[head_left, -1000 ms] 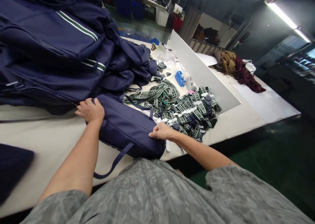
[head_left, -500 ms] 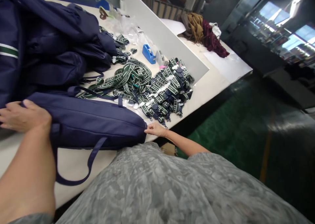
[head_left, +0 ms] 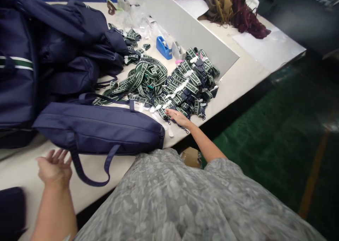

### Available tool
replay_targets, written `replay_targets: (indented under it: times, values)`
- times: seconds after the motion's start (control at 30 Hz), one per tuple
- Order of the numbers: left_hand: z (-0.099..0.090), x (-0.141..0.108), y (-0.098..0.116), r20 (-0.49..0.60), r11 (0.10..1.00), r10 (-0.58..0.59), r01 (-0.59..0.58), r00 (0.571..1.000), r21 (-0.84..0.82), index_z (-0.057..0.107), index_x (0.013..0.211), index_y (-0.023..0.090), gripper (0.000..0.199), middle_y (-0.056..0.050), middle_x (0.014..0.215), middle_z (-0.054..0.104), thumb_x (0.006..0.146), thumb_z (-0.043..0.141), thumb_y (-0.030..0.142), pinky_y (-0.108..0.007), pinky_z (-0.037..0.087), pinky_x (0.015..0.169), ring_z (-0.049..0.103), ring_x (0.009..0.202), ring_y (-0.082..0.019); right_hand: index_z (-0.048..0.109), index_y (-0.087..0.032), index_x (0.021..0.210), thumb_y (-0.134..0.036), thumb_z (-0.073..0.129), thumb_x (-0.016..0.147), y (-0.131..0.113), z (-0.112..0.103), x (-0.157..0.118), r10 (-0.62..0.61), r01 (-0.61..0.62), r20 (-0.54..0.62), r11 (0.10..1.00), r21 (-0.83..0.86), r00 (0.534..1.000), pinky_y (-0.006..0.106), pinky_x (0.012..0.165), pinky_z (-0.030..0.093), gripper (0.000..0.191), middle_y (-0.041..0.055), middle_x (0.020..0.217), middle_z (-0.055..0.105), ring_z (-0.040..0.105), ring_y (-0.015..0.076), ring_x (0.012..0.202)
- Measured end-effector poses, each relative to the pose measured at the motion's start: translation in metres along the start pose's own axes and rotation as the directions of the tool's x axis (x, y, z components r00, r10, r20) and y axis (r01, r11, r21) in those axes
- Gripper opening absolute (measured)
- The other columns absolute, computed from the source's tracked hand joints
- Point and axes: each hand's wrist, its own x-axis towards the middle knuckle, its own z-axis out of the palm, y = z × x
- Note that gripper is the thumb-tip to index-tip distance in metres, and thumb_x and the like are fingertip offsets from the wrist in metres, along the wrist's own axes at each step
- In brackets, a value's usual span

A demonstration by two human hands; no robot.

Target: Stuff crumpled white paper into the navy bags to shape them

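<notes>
A navy duffel bag [head_left: 106, 128] lies lengthwise along the table's near edge, one carry handle [head_left: 88, 181] drooping over its front. My left hand [head_left: 57, 167] is palm up just below the bag's left end, fingers spread and holding nothing. At the near edge of the pile of green-and-white lettered straps [head_left: 182, 89], my right hand [head_left: 178, 117] hovers over or touches the straps; its fingers are stretched out. Metal clips and white paper tags [head_left: 171, 131] stick out of the pile beside that hand. Loose coils of the same strap [head_left: 140, 77] lie behind the bag.
More navy bags [head_left: 60, 43] are heaped at the left. A blue tape dispenser [head_left: 164, 47] and a grey one [head_left: 178, 50] stand before a white divider board [head_left: 190, 25]. Clear plastic bags [head_left: 140, 20] lie behind. Brown and maroon bags [head_left: 246, 15] sit beyond the board.
My right hand has let go of the bag's right end and moved to the strap pile. My left hand has come off the bag's left end and turned palm up below it.
</notes>
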Motion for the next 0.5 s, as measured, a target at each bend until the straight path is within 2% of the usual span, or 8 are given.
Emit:
replay_targets:
  times: [0.07, 0.17, 0.23, 0.33, 0.4, 0.47, 0.5]
  values:
    - [-0.006, -0.020, -0.026, 0.008, 0.984, -0.131, 0.131, 0.991, -0.119, 0.049, 0.096, 0.017, 0.045, -0.013, 0.138, 0.055, 0.102, 0.013, 0.043, -0.049, 0.037, 0.114, 0.054, 0.130, -0.023, 0.052, -0.022, 0.143, -0.072, 0.040, 0.092, -0.024, -0.001, 0.029, -0.093, 0.093, 0.037, 0.996, 0.010, 0.995, 0.041, 0.112, 0.041, 0.072, 0.0085, 0.148, 0.052, 0.047, 0.0218, 0.137]
    - [-0.012, -0.041, -0.044, 0.072, 0.953, -0.215, 0.225, 0.974, -0.201, 0.052, 0.096, 0.016, 0.051, -0.013, 0.132, 0.059, 0.102, 0.012, 0.048, -0.052, 0.037, 0.114, 0.052, 0.132, -0.027, 0.047, -0.021, 0.148, -0.081, 0.033, 0.088, -0.068, 0.002, 0.075, -0.189, 0.191, 0.059, 0.981, -0.022, 0.980, 0.046, 0.120, 0.031, 0.085, 0.0079, 0.155, 0.042, 0.037, 0.0245, 0.145]
    - [-0.020, -0.045, -0.047, 0.099, 0.942, -0.202, 0.221, 0.974, -0.255, 0.055, 0.102, 0.014, 0.053, -0.016, 0.132, 0.059, 0.102, 0.016, 0.050, -0.052, 0.038, 0.114, 0.051, 0.134, -0.028, 0.045, -0.022, 0.149, -0.081, 0.031, 0.089, -0.101, 0.002, 0.104, -0.265, 0.269, 0.084, 0.962, -0.043, 0.961, 0.047, 0.121, 0.028, 0.085, 0.0063, 0.157, 0.040, 0.033, 0.0248, 0.147]
    - [-0.036, -0.043, -0.048, 0.048, 0.926, -0.152, 0.159, 0.987, -0.344, 0.058, 0.112, 0.013, 0.054, -0.019, 0.137, 0.056, 0.101, 0.022, 0.053, -0.048, 0.039, 0.115, 0.051, 0.133, -0.026, 0.042, -0.027, 0.151, -0.079, 0.028, 0.092, -0.138, 0.003, 0.146, -0.365, 0.376, 0.138, 0.924, -0.064, 0.921, 0.048, 0.123, 0.024, 0.080, 0.0025, 0.159, 0.036, 0.026, 0.0241, 0.150]
    - [-0.036, -0.042, -0.049, -0.024, 0.910, -0.151, 0.130, 0.988, -0.393, 0.061, 0.113, 0.014, 0.056, -0.017, 0.138, 0.057, 0.100, 0.024, 0.055, -0.043, 0.037, 0.117, 0.051, 0.134, -0.023, 0.040, -0.027, 0.152, -0.079, 0.026, 0.092, -0.147, 0.022, 0.168, -0.366, 0.379, 0.153, 0.923, -0.070, 0.918, 0.048, 0.124, 0.018, 0.081, 0.0017, 0.161, 0.032, 0.021, 0.0241, 0.152]
    - [-0.018, -0.042, -0.047, -0.046, 0.868, -0.195, 0.150, 0.980, -0.473, 0.065, 0.112, 0.017, 0.058, -0.014, 0.131, 0.062, 0.101, 0.022, 0.055, -0.039, 0.040, 0.115, 0.052, 0.133, -0.021, 0.035, -0.026, 0.155, -0.081, 0.024, 0.090, -0.140, 0.065, 0.179, -0.271, 0.285, 0.204, 0.957, -0.045, 0.941, 0.048, 0.125, 0.012, 0.085, 0.0020, 0.162, 0.028, 0.017, 0.0236, 0.153]
    - [-0.004, -0.041, -0.045, -0.024, 0.836, -0.217, 0.173, 0.976, -0.521, 0.066, 0.111, 0.018, 0.059, -0.012, 0.125, 0.066, 0.101, 0.021, 0.054, -0.038, 0.044, 0.111, 0.055, 0.130, -0.021, 0.032, -0.025, 0.156, -0.083, 0.024, 0.089, -0.131, 0.093, 0.179, -0.186, 0.201, 0.273, 0.979, -0.030, 0.944, 0.048, 0.126, 0.011, 0.089, 0.0029, 0.163, 0.026, 0.017, 0.0236, 0.153]
